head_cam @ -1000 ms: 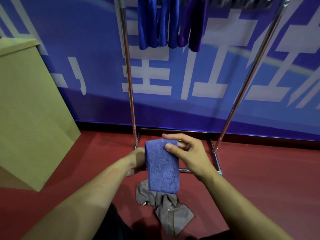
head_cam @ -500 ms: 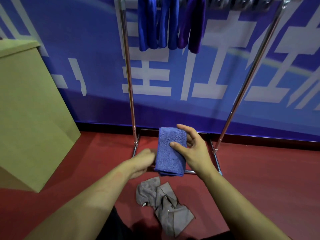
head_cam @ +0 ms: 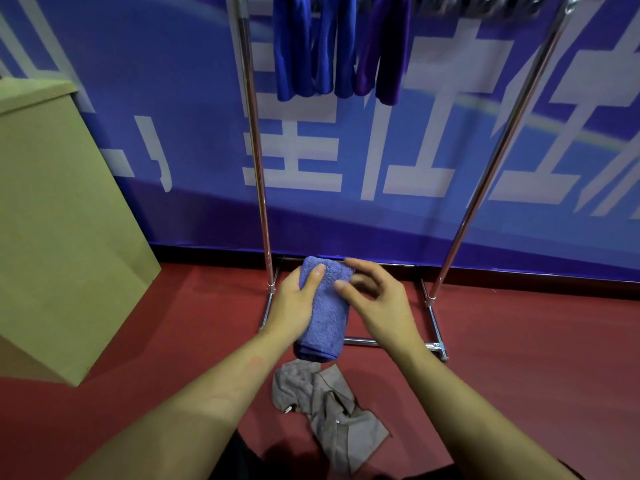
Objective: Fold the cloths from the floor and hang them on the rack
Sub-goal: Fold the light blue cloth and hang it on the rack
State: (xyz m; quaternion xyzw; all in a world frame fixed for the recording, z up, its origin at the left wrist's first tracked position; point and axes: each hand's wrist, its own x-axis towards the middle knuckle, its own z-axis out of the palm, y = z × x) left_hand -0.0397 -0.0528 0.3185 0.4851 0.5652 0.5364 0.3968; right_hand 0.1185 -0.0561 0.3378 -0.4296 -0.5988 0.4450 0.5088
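Folded blue cloth [head_cam: 325, 310] held upright in mid-air, gripped by left hand [head_cam: 294, 303] with thumb across its near face. Right hand [head_cam: 377, 299] just beside it, fingers loosely spread, thumb tip touching or nearly touching the cloth, gripping nothing. Crumpled grey cloth [head_cam: 329, 407] on red floor [head_cam: 536, 358] below, nearer. Chrome rack [head_cam: 256, 150] beyond, hung cloths [head_cam: 339, 46] over its top bar. Cardboard box [head_cam: 52, 220] far left.

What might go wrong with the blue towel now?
Only the left hand grips the folded blue towel; the right hand looks loose beside it, so the fold may fall open or the towel may drop. The grey cloth lies crumpled on the floor just below, so it might get stepped on.
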